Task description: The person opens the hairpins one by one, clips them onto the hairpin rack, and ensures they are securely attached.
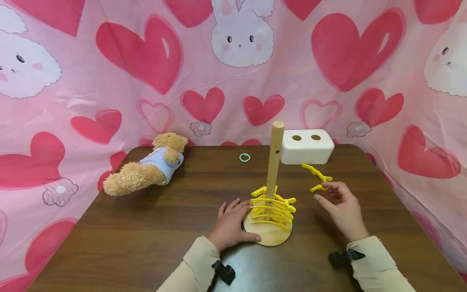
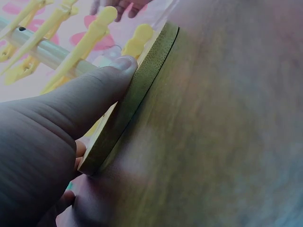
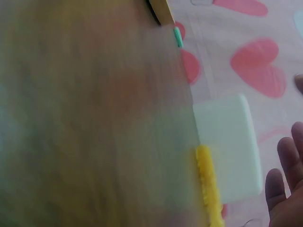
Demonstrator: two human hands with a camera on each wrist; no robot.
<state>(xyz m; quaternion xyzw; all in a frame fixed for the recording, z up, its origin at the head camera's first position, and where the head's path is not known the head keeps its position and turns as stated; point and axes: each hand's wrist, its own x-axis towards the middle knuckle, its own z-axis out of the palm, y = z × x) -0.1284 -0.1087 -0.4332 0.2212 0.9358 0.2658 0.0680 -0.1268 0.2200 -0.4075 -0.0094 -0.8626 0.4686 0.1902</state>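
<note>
A wooden post (image 1: 274,162) on a round base (image 1: 268,237) carries several yellow hair clips (image 1: 273,211) around its lower part. At the base's left edge, my left hand (image 1: 233,227) holds it, the thumb (image 2: 111,75) lying over the rim and the fingers around the far side. My right hand (image 1: 343,209) is to the right of the stand, thumb and fingers apart. Just by its fingertips is one yellow clip (image 1: 317,188), partly hidden by the hand. Another yellow clip (image 1: 315,172) lies beyond it; a yellow clip (image 3: 208,184) also shows in the right wrist view.
Behind the clips is a white box (image 1: 306,150) with two round holes. A small green ring (image 1: 245,157) lies near the back edge. The teddy bear (image 1: 146,170) in a blue top lies at the back left of the brown table (image 1: 146,243).
</note>
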